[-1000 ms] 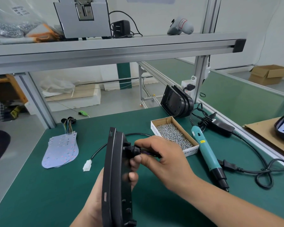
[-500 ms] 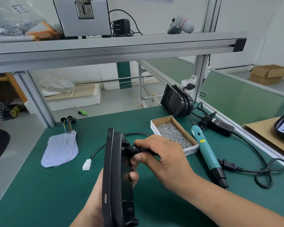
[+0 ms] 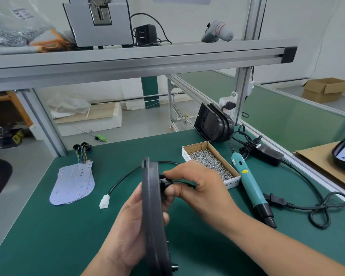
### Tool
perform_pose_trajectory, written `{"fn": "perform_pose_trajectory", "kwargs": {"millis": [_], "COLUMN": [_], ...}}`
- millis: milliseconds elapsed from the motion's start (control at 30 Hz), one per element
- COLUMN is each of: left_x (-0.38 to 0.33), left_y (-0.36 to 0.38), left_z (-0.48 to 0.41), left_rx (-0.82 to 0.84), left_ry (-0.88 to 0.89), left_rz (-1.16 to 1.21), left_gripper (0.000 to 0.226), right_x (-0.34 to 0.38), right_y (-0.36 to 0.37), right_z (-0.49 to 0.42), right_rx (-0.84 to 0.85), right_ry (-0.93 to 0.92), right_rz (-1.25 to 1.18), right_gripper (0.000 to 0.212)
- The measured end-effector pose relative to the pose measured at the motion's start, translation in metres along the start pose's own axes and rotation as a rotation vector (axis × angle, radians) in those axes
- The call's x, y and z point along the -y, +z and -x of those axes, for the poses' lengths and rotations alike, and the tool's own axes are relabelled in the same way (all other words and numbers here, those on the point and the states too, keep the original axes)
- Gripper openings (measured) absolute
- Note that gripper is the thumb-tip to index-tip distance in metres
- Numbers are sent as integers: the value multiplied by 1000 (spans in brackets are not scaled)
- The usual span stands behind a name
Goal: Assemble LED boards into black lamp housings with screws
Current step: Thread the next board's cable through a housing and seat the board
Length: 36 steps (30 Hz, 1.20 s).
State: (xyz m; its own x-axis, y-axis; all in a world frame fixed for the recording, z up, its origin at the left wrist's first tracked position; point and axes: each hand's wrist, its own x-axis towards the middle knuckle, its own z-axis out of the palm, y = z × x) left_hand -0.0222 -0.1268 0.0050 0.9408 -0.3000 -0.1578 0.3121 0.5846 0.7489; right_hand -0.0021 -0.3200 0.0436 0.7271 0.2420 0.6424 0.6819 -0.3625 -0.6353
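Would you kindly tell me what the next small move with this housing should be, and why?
Probably press the black cable fitting fully home into the housing. The right hand pinches it against the housing's back, the left hand holds the housing on edge, and the cable trails loose to the white connector on the mat, so seating seems unfinished.

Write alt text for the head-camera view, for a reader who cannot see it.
The left hand holds a black lamp housing on edge over a green bench; the right hand pinches its cable fitting. A screw box, teal screwdriver and LED boards lie nearby.
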Motion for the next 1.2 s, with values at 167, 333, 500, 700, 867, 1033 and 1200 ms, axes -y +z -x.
{"fn": "perform_pose_trajectory", "kwargs": {"millis": [167,333,500,700,867,1033,1200], "left_x": [2,-1,0,2,0,1,1], "left_y": [-2,-1,2,4,6,9,8], "left_z": [-4,0,1,-2,-2,-3,-5], "left_rx": [-19,-35,-164,-250,-255,-281,-306], "left_ry": [90,124,207,296,256,217,230], "left_rz": [-81,-140,-282,-502,-467,-431,-469], "left_gripper": [39,41,38,30,27,29,28], "right_x": [-7,-7,-1,-9,-16,-20,-20], "right_y": [-8,-21,-23,-12,-6,-5,-4], "right_z": [-1,-9,-7,-2,2,6,5], "right_rx": [84,228,244,242,205,175,127], "right_ry": [197,409,558,660,746,784,778], "right_rz": [-31,-198,-406,-460,-576,-605,-586], "right_gripper": [22,14,60,69,48,27,26]}}
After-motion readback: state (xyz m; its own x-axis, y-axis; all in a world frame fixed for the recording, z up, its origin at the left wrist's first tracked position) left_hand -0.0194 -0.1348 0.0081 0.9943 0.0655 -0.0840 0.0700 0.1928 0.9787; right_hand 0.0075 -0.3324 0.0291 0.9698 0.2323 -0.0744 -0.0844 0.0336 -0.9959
